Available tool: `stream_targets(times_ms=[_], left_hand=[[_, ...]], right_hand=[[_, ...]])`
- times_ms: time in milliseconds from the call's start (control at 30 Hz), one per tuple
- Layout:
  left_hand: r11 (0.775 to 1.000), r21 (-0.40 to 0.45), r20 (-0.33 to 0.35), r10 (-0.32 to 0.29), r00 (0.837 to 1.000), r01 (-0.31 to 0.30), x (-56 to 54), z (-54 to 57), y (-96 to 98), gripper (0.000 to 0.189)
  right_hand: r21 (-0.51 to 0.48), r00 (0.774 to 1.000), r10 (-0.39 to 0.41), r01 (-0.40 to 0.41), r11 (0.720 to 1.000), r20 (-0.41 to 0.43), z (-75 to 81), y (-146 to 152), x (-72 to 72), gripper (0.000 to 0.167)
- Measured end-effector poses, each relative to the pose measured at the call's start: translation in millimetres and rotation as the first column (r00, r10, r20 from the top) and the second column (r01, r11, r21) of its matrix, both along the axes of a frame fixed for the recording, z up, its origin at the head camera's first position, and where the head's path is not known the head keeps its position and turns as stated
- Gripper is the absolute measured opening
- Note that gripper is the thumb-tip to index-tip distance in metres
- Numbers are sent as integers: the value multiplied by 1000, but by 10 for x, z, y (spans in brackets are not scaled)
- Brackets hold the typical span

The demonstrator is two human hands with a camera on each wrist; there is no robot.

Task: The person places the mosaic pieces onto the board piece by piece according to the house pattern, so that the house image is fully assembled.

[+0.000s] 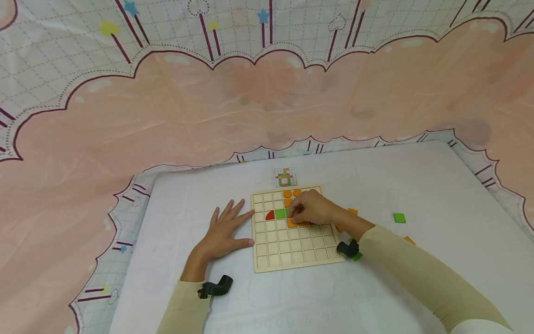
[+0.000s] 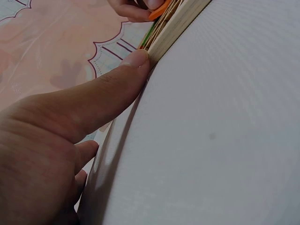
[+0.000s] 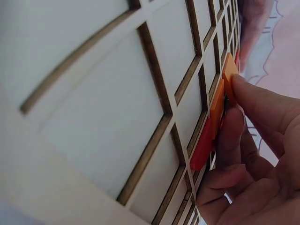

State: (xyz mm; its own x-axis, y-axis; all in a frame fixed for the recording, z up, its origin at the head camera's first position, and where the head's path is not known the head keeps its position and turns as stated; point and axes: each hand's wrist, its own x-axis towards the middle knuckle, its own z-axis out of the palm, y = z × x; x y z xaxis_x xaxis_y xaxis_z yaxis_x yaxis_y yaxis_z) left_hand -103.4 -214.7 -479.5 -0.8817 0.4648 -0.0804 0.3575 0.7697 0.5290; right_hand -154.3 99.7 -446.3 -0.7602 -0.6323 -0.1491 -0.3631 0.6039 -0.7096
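Observation:
My right hand (image 1: 310, 206) is over the wooden grid board (image 1: 267, 263), pinching an orange square tile (image 3: 229, 71) between thumb and fingertips. The tile is tilted, right at the grid's cells. Beside it another orange tile (image 3: 217, 108) and a red piece (image 3: 201, 146) sit in cells. In the head view a red quarter-round (image 1: 270, 215) and a green square (image 1: 280, 213) lie left of that hand. Above them are an orange square (image 1: 288, 202) and orange rounds (image 1: 287, 194). My left hand (image 1: 223, 234) lies spread on the table, thumb and a fingertip against the board's left edge.
A small pattern card (image 1: 285, 177) lies just behind the board. Loose tiles are scattered at the right, among them a green square (image 1: 399, 218) and an orange one (image 1: 410, 240), some partly hidden by my right arm. The white table (image 1: 187, 195) meets a patterned cloth.

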Motion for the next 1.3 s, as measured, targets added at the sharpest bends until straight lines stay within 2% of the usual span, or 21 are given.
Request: stream_targets(times_ms=[900, 1067, 1167, 1300], left_hand=[[1000, -25, 14, 4, 1000, -3, -28, -18, -7, 86], [1000, -23, 16, 6, 1000, -6, -24, -3, -5, 86], [1000, -21, 18, 7, 1000, -6, -25, 4, -7, 86], [1000, -23, 21, 4, 1000, -3, -31, 9, -10, 86]], right_hand=[[54, 998, -59, 59, 997, 2, 10, 72, -16, 8], [71, 995, -77, 72, 995, 62, 62, 167, -44, 7], [94, 993, -70, 61, 994, 92, 106, 265, -67, 6], [125, 996, -21, 10, 992, 86, 138, 443, -94, 5]])
